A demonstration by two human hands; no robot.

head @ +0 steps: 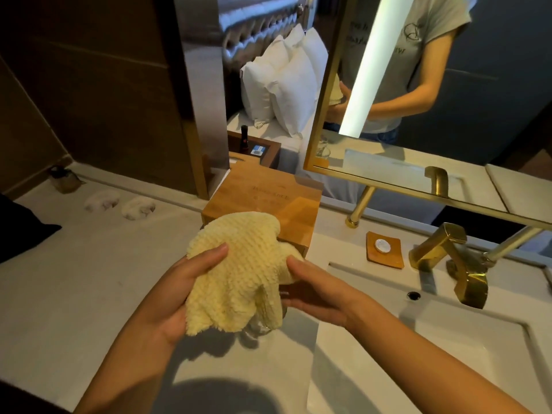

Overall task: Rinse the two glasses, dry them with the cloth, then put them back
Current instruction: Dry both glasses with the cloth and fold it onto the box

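While the left hand point(179, 291) cups the yellow cloth point(236, 273) from below, fingers curled and thumb pressed on top, the right hand point(316, 294) pinches its other side; a glass point(260, 325), mostly hidden, seems wrapped inside, above the counter point(89, 294) beside the sink point(448, 339).

Hotel room bathroom nook, most likely. White stone bench point(89, 294) with inset rectangular sink point(448, 339); gold angular faucet point(448, 258); gold-framed mirror point(388, 144) with vertical light strip. Wooden amenity box point(268, 198) with faint printed logo, illegible. Small soap dish point(384, 249) holding wrapped round item. Vanity opens straight onto bedroom: bed with stacked white pillows point(280, 85), tufted headboard point(254, 34), dark bedside table point(257, 150).
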